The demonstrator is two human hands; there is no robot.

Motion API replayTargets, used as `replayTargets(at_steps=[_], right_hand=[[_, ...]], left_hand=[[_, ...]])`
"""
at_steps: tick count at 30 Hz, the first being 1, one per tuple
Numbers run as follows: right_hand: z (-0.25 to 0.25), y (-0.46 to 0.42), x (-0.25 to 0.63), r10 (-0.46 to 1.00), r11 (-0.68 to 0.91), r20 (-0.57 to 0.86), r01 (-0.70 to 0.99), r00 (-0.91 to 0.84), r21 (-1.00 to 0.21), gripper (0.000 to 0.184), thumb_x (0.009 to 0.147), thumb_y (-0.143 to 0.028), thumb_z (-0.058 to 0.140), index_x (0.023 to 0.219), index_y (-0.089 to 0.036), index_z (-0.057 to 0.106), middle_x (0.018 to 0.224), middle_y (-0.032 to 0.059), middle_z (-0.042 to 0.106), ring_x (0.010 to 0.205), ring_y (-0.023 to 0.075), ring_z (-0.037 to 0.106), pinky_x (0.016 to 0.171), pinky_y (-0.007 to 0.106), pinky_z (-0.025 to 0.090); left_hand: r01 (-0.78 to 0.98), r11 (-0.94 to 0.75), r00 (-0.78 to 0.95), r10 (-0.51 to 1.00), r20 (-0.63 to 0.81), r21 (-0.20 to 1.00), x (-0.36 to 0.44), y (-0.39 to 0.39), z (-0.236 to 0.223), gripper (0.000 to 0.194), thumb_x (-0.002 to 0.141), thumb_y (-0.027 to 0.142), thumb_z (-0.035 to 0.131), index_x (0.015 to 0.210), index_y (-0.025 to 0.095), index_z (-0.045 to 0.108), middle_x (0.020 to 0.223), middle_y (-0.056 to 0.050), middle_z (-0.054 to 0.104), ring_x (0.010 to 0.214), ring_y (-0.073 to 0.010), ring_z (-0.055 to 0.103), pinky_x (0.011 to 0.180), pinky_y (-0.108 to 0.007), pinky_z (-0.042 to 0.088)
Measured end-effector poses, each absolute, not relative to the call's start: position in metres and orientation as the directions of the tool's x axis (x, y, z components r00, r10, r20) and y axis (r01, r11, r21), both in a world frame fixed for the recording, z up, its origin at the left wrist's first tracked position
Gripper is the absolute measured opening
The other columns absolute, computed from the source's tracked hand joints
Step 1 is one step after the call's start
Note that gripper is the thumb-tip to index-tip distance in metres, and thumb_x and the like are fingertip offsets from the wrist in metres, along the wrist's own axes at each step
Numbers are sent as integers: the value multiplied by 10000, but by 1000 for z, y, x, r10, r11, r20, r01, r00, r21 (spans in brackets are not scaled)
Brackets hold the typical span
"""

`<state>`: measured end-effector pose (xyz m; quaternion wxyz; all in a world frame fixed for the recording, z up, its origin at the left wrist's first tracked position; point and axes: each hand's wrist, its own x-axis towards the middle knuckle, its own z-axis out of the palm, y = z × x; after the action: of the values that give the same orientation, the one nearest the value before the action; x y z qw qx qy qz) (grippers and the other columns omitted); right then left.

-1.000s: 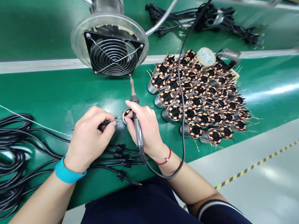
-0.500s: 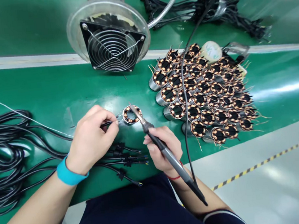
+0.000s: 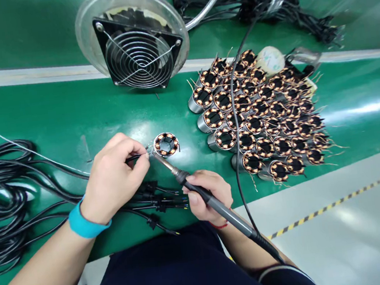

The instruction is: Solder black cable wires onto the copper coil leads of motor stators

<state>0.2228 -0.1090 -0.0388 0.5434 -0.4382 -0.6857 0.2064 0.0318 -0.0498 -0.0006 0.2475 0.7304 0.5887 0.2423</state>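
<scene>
My left hand [image 3: 113, 177], with a blue wristband, pinches a thin black wire lead [image 3: 135, 157] whose end meets the edge of a single copper-wound stator [image 3: 166, 144] standing on the green bench. My right hand [image 3: 210, 195] grips a soldering iron [image 3: 196, 190] like a pen. Its tip points up-left and touches the spot where the lead meets the stator. The iron's black cord [image 3: 237, 109] runs up and away across the bench.
A pile of several similar stators [image 3: 259, 115] lies to the right. A round fume-extractor fan [image 3: 137, 52] stands behind. Black cables [image 3: 6, 197] are bundled at the left, more cables [image 3: 263, 8] at the back. A thin solder wire [image 3: 20, 147] crosses the bench.
My right hand has drawn back from the stator and turned the iron over, so its tip now points at the wire joint. The left hand has stayed in place.
</scene>
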Motion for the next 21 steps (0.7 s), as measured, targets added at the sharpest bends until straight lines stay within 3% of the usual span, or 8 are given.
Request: replayTargets(at_steps=[21], right_hand=[[-44,-109,224,804,553,595,354,11,-754,178,877,-301,539,1031,-224,585,590,-20,620,452,132,583,482,275,522]], left_hand=[[736,-191,195,979,67,649,31,-50,0,57,792,155,561,760,183,599,768,8,547,650,-116,530,629,-281,416]])
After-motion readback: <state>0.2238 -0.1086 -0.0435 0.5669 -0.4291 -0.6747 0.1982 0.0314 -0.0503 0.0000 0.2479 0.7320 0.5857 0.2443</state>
